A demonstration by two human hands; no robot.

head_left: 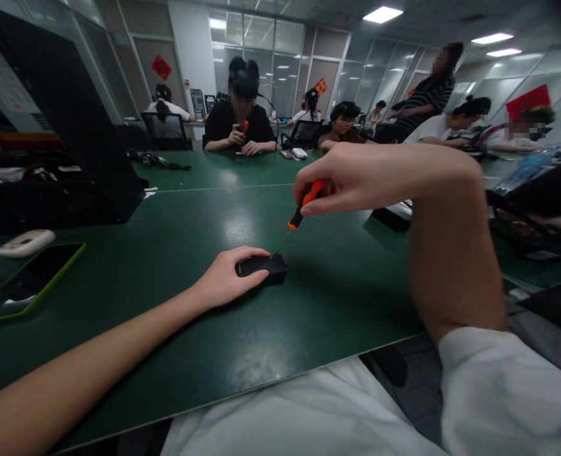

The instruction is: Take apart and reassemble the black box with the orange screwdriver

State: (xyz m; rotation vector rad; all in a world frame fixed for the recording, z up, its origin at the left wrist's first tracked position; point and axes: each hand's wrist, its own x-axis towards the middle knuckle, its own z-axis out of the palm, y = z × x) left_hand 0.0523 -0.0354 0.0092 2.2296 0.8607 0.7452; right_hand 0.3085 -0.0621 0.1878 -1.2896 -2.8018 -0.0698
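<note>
A small black box-shaped device [277, 269] lies on the green table [185, 221]. Around its left end my left hand [230, 273] is closed, thumb along the near side and fingers on the far side, pressing it against the tabletop. My right hand [325, 180] grips the orange and black handle of a screwdriver [304, 206] from above. The screwdriver slants down to the left, and its thin shaft meets the top of the device near its far edge. What the tip sits in is too small to make out.
At the left lie a phone with a green edge [31, 282] and a pale rounded case [26, 243], beside a large black open cabinet [81, 126]. A dark box [390, 218] stands behind my right wrist. Across the table a person in black [242, 120] holds an orange tool.
</note>
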